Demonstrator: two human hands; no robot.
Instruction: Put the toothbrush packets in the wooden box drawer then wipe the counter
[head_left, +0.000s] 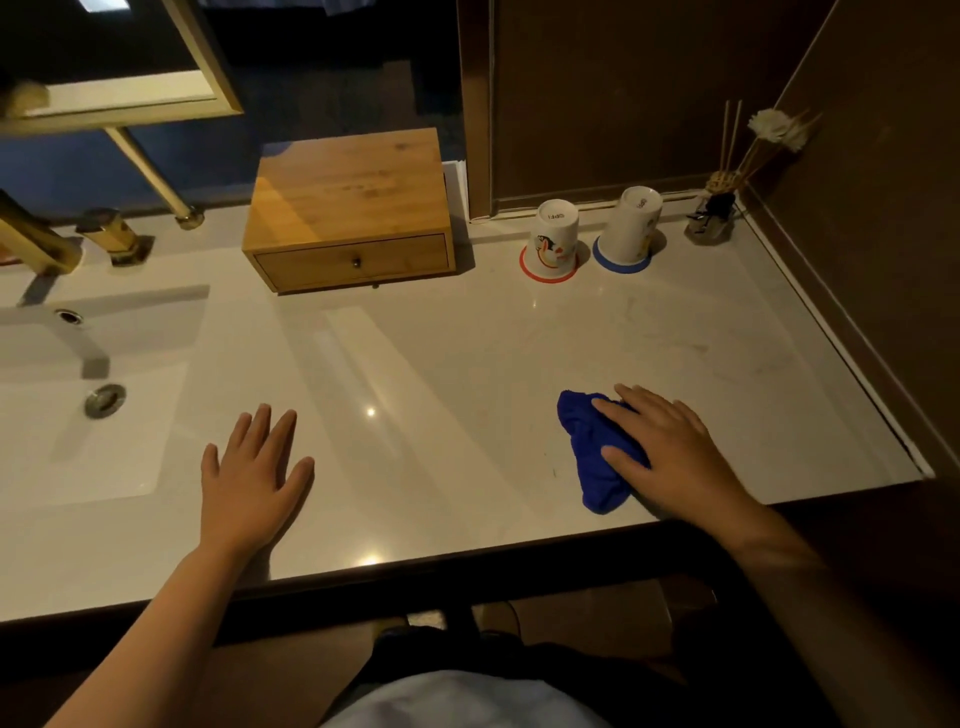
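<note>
- Head view: wooden box (348, 208) stands at the back of the counter (441, 364), its drawer (353, 262) closed flush. No toothbrush packets visible anywhere; likely stowed inside already, though that can't be confirmed.
- Step in hand, by my read: the wiping. Right hand (670, 452) lies flat, fingers straight, pressing a bunched blue cloth (592, 457) onto the counter near the front edge, right of centre.
- Left hand (249, 478) rests palm-down on the counter, fingers spread and relaxed, holding nothing; sits just right of the sink basin (78, 415).
- Next move probably calls for sweeping the cloth across the open middle stretch with steady downward pressure.
- Room: broad bare surface between the two hands and up toward the box.
- Edges to mind: front lip close under the cloth; wall runs along the right; two upturned cups (553, 241) and a reed diffuser (714, 218) line the back right; faucet (36, 244) back left.
</note>
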